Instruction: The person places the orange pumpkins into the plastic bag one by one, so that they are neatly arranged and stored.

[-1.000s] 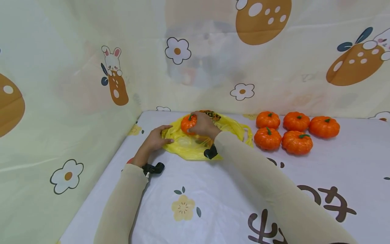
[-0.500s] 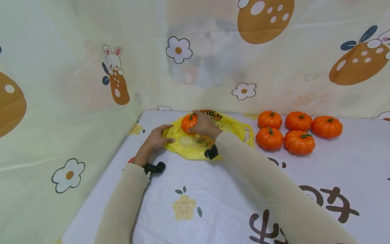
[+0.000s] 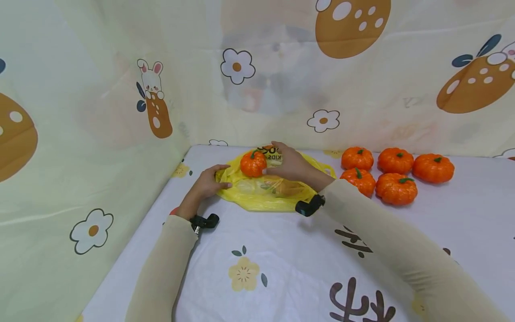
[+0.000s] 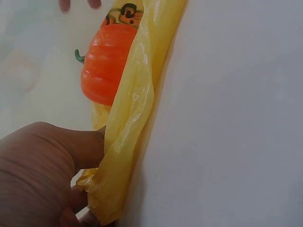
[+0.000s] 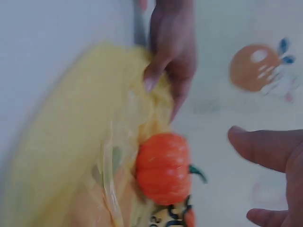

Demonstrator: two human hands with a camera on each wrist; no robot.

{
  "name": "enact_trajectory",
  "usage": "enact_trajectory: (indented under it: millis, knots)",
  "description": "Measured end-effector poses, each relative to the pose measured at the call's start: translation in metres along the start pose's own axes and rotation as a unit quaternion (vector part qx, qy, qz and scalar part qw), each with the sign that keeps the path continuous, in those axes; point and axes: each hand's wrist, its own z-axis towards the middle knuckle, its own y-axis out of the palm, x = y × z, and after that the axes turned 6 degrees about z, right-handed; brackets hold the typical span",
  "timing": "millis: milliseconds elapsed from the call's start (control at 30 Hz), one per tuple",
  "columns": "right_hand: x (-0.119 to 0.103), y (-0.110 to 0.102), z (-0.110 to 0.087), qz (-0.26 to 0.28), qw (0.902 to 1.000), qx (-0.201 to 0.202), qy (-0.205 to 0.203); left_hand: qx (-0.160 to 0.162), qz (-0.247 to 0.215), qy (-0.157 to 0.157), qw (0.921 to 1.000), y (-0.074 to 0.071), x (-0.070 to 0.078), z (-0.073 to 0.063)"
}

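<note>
A small orange pumpkin (image 3: 253, 165) with a green stem sits on a yellow plastic bag (image 3: 257, 203) lying on the table. My left hand (image 3: 206, 182) holds the bag's left end, the thumb (image 4: 87, 146) on one side and fingers on the other. Spread apart, the thumb and fingers of my right hand (image 3: 295, 164) stand just right of the pumpkin, with a gap between them and it in the right wrist view. Dark print shows on the bag behind the pumpkin. Part of the bag hides the pumpkin's side in the left wrist view.
Several more orange pumpkins (image 3: 396, 188) stand in two rows right of the bag, one partly behind my right sleeve (image 3: 386, 228). A white printed cloth (image 3: 281, 264) covers the table. Patterned cloth walls (image 3: 273, 89) rise behind and on the left.
My right hand has let go of the pumpkin and moved right, its fingers opening. The pumpkin stays on the bag. My left hand has kept its place at the bag's end.
</note>
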Motion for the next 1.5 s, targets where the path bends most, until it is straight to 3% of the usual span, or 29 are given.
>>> enact_trajectory:
  millis: [167,333,633,900,1100,1300,1500]
  knots:
    - [0.008,-0.016,-0.060,0.002,0.9988,0.028,-0.041,-0.002,-0.001,-0.007,1.0000,0.003,0.002,-0.001]
    - [0.022,-0.029,-0.114,0.010,0.9983,0.057,-0.008,0.001,-0.003,-0.024,0.9997,0.001,0.000,-0.003]
    - [0.060,-0.057,-0.170,-0.010,0.9911,0.132,-0.002,-0.001,0.002,-0.020,0.9998,-0.011,0.000,-0.005]
    - [0.082,-0.095,-0.187,-0.007,0.9776,0.210,-0.004,-0.010,0.010,-0.012,0.9998,-0.010,-0.004,-0.002]
    - [0.095,-0.123,-0.191,-0.008,0.9714,0.232,0.047,-0.013,0.005,-0.019,0.9997,-0.009,-0.003,-0.003]
    - [0.120,-0.148,-0.190,-0.005,0.9718,0.197,0.130,-0.018,0.007,-0.025,0.9995,-0.007,-0.001,-0.003]
    - [0.152,-0.160,-0.192,0.000,0.9749,0.122,0.186,-0.021,0.006,-0.012,0.9997,-0.002,0.004,-0.001]
